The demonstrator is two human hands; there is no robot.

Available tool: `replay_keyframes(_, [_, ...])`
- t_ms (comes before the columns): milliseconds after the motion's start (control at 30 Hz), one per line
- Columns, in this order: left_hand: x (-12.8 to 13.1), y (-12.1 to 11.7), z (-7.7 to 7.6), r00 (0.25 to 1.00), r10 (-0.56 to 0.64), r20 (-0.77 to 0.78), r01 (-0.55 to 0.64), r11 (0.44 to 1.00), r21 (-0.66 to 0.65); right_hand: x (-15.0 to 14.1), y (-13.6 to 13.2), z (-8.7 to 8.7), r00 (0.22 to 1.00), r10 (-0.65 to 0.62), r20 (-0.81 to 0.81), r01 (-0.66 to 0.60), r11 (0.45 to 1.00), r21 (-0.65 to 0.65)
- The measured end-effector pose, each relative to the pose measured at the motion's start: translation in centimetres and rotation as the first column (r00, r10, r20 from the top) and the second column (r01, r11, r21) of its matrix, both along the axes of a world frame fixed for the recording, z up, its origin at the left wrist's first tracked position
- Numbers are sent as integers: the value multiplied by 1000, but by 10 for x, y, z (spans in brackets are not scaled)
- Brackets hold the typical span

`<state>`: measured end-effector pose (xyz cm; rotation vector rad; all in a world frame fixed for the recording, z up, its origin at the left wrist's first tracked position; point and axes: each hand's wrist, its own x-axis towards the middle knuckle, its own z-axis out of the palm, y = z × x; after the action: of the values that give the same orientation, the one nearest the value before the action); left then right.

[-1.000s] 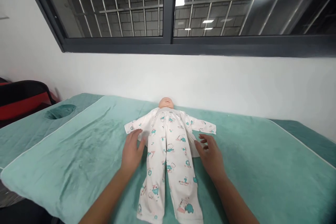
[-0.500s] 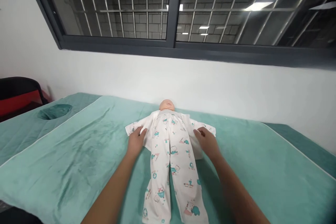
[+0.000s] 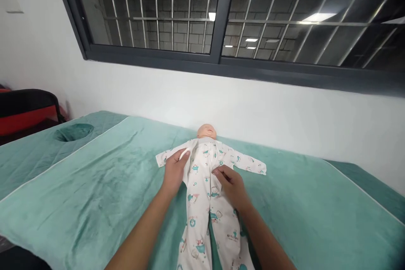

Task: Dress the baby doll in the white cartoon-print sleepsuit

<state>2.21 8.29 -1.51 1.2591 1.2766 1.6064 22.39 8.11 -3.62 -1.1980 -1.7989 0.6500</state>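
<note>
A baby doll (image 3: pixel 206 131) lies on its back on a teal towel (image 3: pixel 104 177), dressed in a white romper (image 3: pixel 205 194) with small teal and pink prints. My left hand (image 3: pixel 176 168) grips the left front flap of the romper near the doll's chest, fingers pinched on the fabric. Over the doll's belly, my right hand (image 3: pixel 230 184) rests on the middle of the romper, fingers curled down onto the cloth. The doll's sleeves spread out to both sides.
The towel covers a teal padded table with a round face hole (image 3: pixel 73 132) at the far left. A white wall and a barred dark window (image 3: pixel 221 12) stand behind. A red and black chair (image 3: pixel 25 112) is at the left.
My left hand moved up and took hold of the romper's left flap. My right hand slid from the doll's right side to the middle of its body. The view shifted slightly left.
</note>
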Motion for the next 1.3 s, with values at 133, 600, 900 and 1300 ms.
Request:
replay_keyframes(133, [41,-8,21,904,-180,-389,197,980,3,10,1,-12,979,42,-198,-49,998,-33])
replay_keyframes(600, [9,94,-14,958,94,-270,-135,981,-137,-8,61,16,943,-332,-3,332,943,10])
replay_keyframes(900, [43,117,1,963,-131,-235,137,991,8,-13,136,21,864,-297,407,377,917,-130])
replay_keyframes(1300, [37,130,-3,794,-178,-582,161,984,-82,-15,139,13,928,-97,-359,4,968,-250])
